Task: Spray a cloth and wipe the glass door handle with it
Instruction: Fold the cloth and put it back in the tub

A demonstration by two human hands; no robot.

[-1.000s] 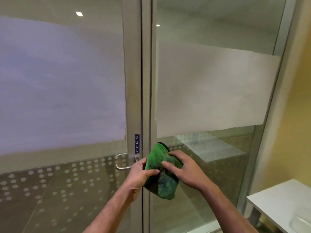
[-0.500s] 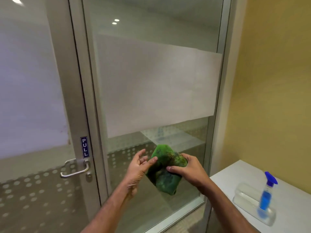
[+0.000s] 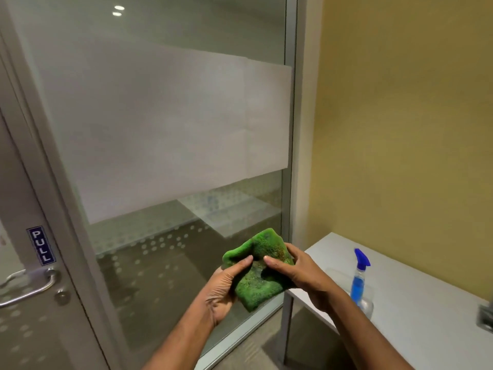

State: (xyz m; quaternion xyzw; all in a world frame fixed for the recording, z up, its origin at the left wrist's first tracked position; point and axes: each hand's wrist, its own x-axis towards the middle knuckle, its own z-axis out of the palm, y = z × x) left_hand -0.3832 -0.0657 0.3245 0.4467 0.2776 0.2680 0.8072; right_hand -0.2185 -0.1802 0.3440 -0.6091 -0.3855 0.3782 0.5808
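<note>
A green cloth is bunched between both hands at chest height, in front of the glass panel. My left hand grips its lower left side and my right hand pinches its right side. The silver lever door handle sits at the far left edge, under a blue PULL sticker, well apart from the cloth. A spray bottle with blue liquid and a blue nozzle stands on the white table, just right of my right hand.
The fixed glass panel with a frosted band fills the middle. A yellow wall rises behind the table. A metal object pokes in at the table's right edge. Floor shows below the table.
The view has swung right, away from the door handle toward the table and spray bottle. Both hands carried the cloth rightward, and the left hand has closed onto it.
</note>
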